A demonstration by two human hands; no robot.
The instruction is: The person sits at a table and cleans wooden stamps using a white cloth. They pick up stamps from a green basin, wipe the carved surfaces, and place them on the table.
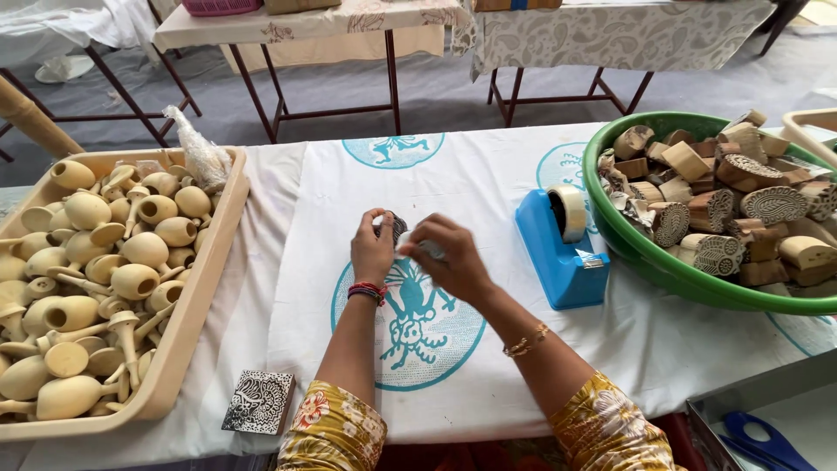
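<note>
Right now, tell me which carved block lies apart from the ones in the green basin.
The flat square block with a black-and-white pattern, lying alone on the white cloth beside the beige tray, near the left elbow.

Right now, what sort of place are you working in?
Most likely a block-printing craft workshop. A green basin holds carved wooden stamp blocks, a beige tray holds wooden handles, and the white cloth on the table carries blue printed motifs.

Blue tape dispenser [558, 249]; green basin [645, 253]; beige tray [196, 296].
</note>
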